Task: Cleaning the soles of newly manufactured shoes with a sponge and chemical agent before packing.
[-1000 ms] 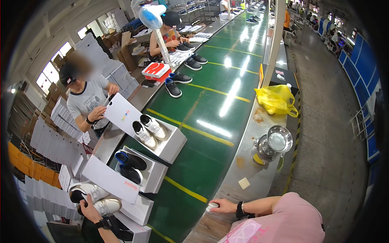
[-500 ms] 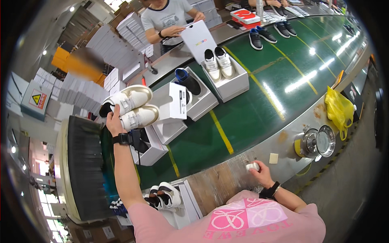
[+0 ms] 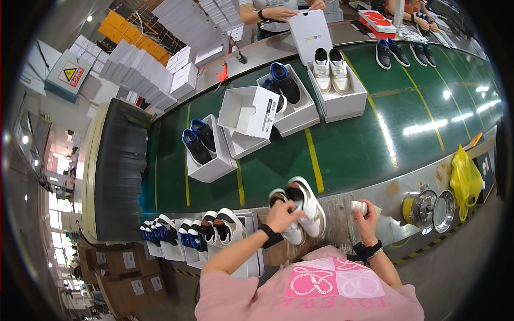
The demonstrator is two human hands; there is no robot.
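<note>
My left hand (image 3: 282,216) grips a pair of white sneakers (image 3: 312,214) with dark linings by their heel ends, tilted over the brown-covered patch (image 3: 334,222) of the bench. In my right hand (image 3: 367,222) is a small white roundish object (image 3: 358,206), its kind unclear, held by the fingertips. Beyond the sneakers on the green belt stand a white box (image 3: 214,168) with black and blue shoes and an open box (image 3: 248,148) with a lid (image 3: 243,109) tilted on it. Farther right are a box of dark shoes (image 3: 292,85) and a box of white sneakers (image 3: 332,69).
Boxed shoes (image 3: 206,230) line the near left edge. A steel dish (image 3: 423,208) and yellow plastic bag (image 3: 467,176) lie on the right of the metal bench. Across the belt (image 3: 358,160), a person's hands (image 3: 281,13) hold a box lid. Loose shoes (image 3: 393,53) stand at the far right.
My left hand has brought the white sneakers from above the far-left boxes back to the near bench, close to my right hand. The black and blue shoes in the left box now show.
</note>
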